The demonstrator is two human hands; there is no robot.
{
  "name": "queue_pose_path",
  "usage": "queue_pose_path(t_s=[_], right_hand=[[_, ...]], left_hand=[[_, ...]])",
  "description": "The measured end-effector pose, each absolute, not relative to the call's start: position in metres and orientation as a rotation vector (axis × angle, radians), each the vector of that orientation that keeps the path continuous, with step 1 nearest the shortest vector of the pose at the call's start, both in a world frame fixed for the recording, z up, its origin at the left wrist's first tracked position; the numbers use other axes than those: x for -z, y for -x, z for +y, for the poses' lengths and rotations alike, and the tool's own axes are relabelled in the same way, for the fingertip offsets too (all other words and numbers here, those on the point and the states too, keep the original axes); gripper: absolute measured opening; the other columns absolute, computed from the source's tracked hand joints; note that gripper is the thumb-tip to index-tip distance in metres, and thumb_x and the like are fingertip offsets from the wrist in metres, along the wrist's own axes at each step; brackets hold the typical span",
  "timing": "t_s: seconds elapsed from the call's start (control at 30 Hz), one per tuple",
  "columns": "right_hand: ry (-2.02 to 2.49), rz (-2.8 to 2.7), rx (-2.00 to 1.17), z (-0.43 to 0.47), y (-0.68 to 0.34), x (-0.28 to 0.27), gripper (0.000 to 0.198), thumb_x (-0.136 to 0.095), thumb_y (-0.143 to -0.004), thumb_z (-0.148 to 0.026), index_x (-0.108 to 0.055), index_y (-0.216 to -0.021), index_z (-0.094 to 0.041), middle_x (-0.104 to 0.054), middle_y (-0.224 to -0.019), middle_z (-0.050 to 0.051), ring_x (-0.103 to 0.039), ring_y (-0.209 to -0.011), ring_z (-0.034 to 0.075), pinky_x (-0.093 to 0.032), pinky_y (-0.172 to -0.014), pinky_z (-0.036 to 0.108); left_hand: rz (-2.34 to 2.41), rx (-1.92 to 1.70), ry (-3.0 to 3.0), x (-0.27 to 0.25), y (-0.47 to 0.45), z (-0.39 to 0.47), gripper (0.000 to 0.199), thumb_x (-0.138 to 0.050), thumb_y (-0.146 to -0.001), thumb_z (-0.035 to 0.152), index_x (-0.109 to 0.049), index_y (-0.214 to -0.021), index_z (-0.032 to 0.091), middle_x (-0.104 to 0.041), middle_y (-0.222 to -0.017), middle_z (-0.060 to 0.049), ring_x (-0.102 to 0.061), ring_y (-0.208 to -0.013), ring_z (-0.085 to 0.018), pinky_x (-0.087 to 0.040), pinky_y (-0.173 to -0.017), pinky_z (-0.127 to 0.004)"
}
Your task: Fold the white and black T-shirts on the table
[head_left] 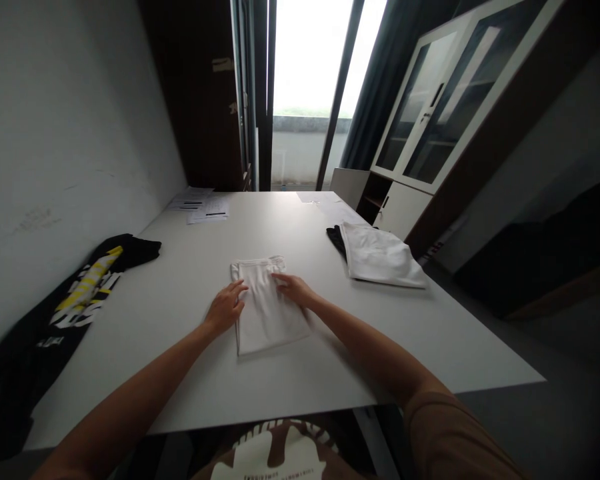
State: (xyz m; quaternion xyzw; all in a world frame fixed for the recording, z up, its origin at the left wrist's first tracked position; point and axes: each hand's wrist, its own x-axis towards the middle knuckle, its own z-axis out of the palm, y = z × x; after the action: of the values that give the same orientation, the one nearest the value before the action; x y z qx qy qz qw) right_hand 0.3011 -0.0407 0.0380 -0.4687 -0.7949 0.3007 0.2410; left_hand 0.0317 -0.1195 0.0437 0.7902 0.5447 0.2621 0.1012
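Note:
A folded white garment (263, 320) lies flat in front of me, its seamed band at the far end. On its left edge rests my left hand (226, 307), fingers spread lightly over the cloth. My right hand (294, 289) touches the upper right part of the garment with fingers stretched out. Neither hand grips the fabric. Off to the right, another folded white garment (380, 257) lies partly on top of a black cloth (336, 239).
The white table (190, 380) carries a black garment with yellow and white print (80, 300) along the left wall. Printed papers (207, 210) lie at the far left. A cabinet with glass doors (440, 100) stands at the right, beyond the table.

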Motion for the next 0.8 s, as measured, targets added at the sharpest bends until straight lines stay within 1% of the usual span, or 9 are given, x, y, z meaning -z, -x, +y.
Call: queue_pose_path(t_s=[0.07, 0.17, 0.23, 0.37, 0.47, 0.6, 0.7, 0.73, 0.8], right_hand=[[1.198, -2.006, -1.003, -0.04, -0.3, -0.039, 0.054, -0.064, -0.09, -0.032, -0.062, -0.144, -0.03, -0.065, -0.14, 0.002, -0.06, -0.128, 0.029, -0.046, -0.111, 0.045], [1.052, -1.732, -1.321, -0.039, -0.302, -0.051, 0.065, -0.064, -0.089, -0.04, -0.053, -0.152, -0.027, -0.062, -0.142, 0.003, -0.064, -0.121, 0.027, -0.052, -0.105, 0.046], [0.978, -1.615, -1.381, -0.034, -0.31, -0.065, 0.071, -0.069, -0.086, -0.045, -0.052, -0.152, -0.026, -0.058, -0.147, 0.004, -0.062, -0.123, 0.028, -0.051, -0.106, 0.045], [0.953, -1.575, -1.252, -0.018, -0.347, -0.095, 0.073, -0.074, -0.08, -0.051, -0.057, -0.148, -0.029, -0.042, -0.161, 0.0, -0.048, -0.14, 0.029, -0.041, -0.116, 0.045], [1.009, -1.537, -1.152, -0.001, -0.384, -0.111, 0.077, -0.074, -0.079, -0.055, -0.055, -0.15, -0.03, -0.038, -0.163, -0.002, -0.041, -0.146, 0.03, -0.035, -0.121, 0.048], [1.036, -1.395, -1.037, 0.032, -0.435, -0.124, 0.084, -0.083, -0.069, -0.053, -0.061, -0.145, -0.025, -0.043, -0.16, 0.001, -0.037, -0.148, 0.031, -0.025, -0.126, 0.044], [1.062, -1.371, -0.895, 0.063, -0.471, -0.137, 0.082, -0.086, -0.065, -0.048, -0.065, -0.139, -0.021, -0.049, -0.156, 0.005, -0.037, -0.148, 0.03, -0.021, -0.127, 0.042], [1.076, -1.371, -0.849, 0.073, -0.484, -0.143, 0.081, -0.085, -0.067, -0.048, -0.065, -0.14, -0.02, -0.051, -0.154, 0.005, -0.038, -0.148, 0.03, -0.023, -0.127, 0.043], [1.106, -1.349, -0.775, 0.091, -0.511, -0.157, 0.078, -0.081, -0.073, -0.046, -0.06, -0.144, -0.02, -0.056, -0.15, 0.007, -0.046, -0.142, 0.029, -0.031, -0.123, 0.045]], left_hand=[[1.612, -0.81, -2.316, -0.045, -0.032, -0.12, 0.04, -0.051, -0.088, 0.014, -0.066, -0.124, 0.022, -0.055, -0.151, -0.007, -0.055, -0.137, -0.026, -0.042, -0.119, -0.046], [1.589, -0.847, -2.309, -0.046, -0.032, -0.12, 0.035, -0.051, -0.091, 0.02, -0.067, -0.123, 0.024, -0.056, -0.15, -0.004, -0.055, -0.136, -0.025, -0.043, -0.118, -0.045], [1.56, -0.847, -2.311, -0.047, -0.032, -0.121, 0.034, -0.05, -0.093, 0.022, -0.067, -0.123, 0.024, -0.056, -0.15, -0.004, -0.055, -0.136, -0.025, -0.044, -0.118, -0.044], [1.538, -0.821, -2.323, -0.047, -0.033, -0.121, 0.033, -0.049, -0.095, 0.024, -0.067, -0.122, 0.024, -0.055, -0.151, -0.004, -0.056, -0.135, -0.025, -0.043, -0.119, -0.045], [1.543, -0.8, -2.33, -0.045, -0.033, -0.12, 0.032, -0.049, -0.095, 0.025, -0.068, -0.121, 0.024, -0.055, -0.151, -0.004, -0.057, -0.134, -0.026, -0.044, -0.117, -0.046], [1.538, -0.786, -2.355, -0.042, -0.032, -0.118, 0.033, -0.049, -0.095, 0.026, -0.067, -0.123, 0.023, -0.055, -0.151, -0.006, -0.056, -0.134, -0.026, -0.044, -0.117, -0.046], [1.541, -0.785, -2.36, -0.041, -0.031, -0.118, 0.033, -0.049, -0.095, 0.026, -0.067, -0.123, 0.023, -0.056, -0.15, -0.006, -0.056, -0.134, -0.026, -0.043, -0.117, -0.046], [1.542, -0.783, -2.361, -0.041, -0.031, -0.118, 0.033, -0.049, -0.095, 0.026, -0.067, -0.123, 0.023, -0.055, -0.151, -0.006, -0.056, -0.134, -0.026, -0.043, -0.117, -0.047], [1.545, -0.78, -2.363, -0.041, -0.031, -0.118, 0.033, -0.049, -0.095, 0.026, -0.067, -0.123, 0.022, -0.055, -0.151, -0.006, -0.056, -0.135, -0.026, -0.043, -0.117, -0.047]])
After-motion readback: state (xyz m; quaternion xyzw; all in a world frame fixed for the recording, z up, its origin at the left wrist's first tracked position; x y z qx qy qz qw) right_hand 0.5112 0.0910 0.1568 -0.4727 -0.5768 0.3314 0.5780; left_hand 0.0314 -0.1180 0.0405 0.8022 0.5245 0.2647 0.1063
